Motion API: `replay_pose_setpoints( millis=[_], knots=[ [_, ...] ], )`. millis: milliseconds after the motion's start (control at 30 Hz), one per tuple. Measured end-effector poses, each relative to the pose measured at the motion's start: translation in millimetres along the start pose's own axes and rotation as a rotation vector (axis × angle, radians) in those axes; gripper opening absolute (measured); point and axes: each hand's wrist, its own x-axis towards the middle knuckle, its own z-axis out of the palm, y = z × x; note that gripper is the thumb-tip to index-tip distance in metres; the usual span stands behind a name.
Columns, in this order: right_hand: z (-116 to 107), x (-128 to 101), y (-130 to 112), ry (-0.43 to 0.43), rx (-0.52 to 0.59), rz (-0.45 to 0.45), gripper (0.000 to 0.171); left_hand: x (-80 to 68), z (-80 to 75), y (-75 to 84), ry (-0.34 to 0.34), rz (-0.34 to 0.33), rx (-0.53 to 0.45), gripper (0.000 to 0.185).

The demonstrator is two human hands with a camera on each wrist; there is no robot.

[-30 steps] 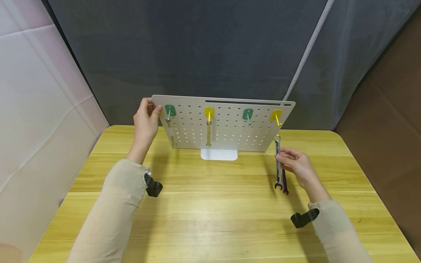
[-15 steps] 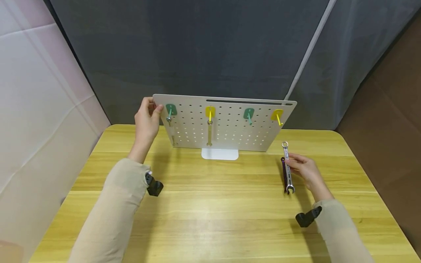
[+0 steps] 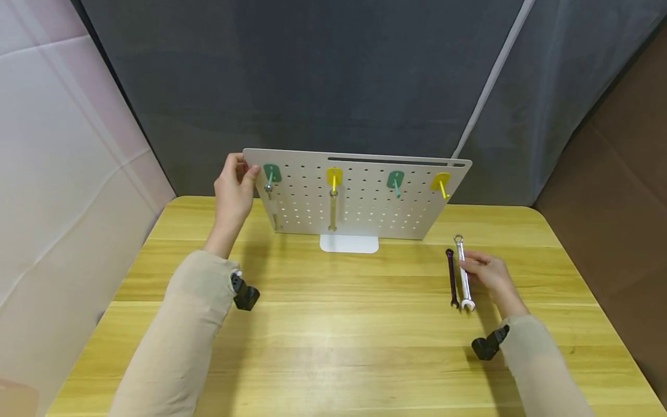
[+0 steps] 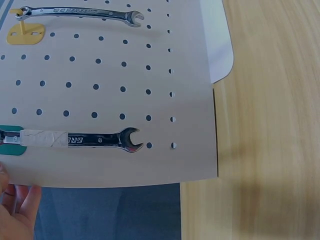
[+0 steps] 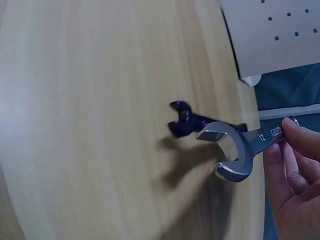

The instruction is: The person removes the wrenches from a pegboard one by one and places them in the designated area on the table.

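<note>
1 silver wrench, pinched by right hand, open-end toward person; left hand grips pegboard.

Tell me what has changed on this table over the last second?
The right hand has carried the silver wrench away from the pegboard, down and to the right, crossing over the dark purple wrench to its right side. It still grips it. The left hand still holds the pegboard's corner; the two hung wrenches and the purple one stayed put.

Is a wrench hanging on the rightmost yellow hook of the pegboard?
No. In the head view the rightmost yellow hook on the pegboard is bare; wrenches hang only from the two left hooks.
</note>
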Motion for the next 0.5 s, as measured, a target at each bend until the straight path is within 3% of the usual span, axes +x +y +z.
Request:
replay_pose_setpoints(
  millis=[500],
  knots=[
    [-7.2,7.1,15.4,-0.029,-0.169,0.041,0.049,-0.2,0.1,-0.2,-0.005,-0.007,-0.002,0.031]
  ],
)
